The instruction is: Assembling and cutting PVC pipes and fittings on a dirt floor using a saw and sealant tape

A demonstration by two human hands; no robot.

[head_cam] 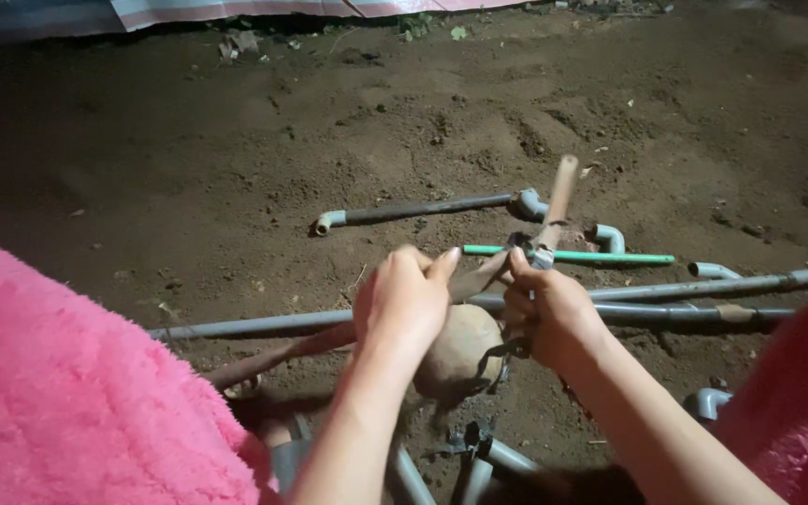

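My left hand (402, 301) is curled shut on a round brown ball (460, 353), in the middle of the frame, low down. My thumb and fingers also pinch a flat strap (475, 279) that runs to the right. My right hand (549, 313) is closed tight on a tool with a long wooden handle (561, 192). The handle sticks up and leans to the upper right.

The ball looks hard and a bit heavy, I think, and dusty, so it may slip. I think the best place to hold it is around its wide top, like I do now. The strap looks thin and bendy. The tool looks stiff, and its metal end could be sharp, so I keep my fingers away from it.

The ball sits just above the dirt ground (236, 159). Long grey pipes (264, 324) lie right behind it, from left to right. A thin green rod (610, 256) lies behind my right hand. More pipe bits (502, 455) lie under my arms, near the bottom. My fluffy pink sleeves (67, 393) fill the lower left and right corners. The top half of the frame is bare dirt, so there is more room to move there.
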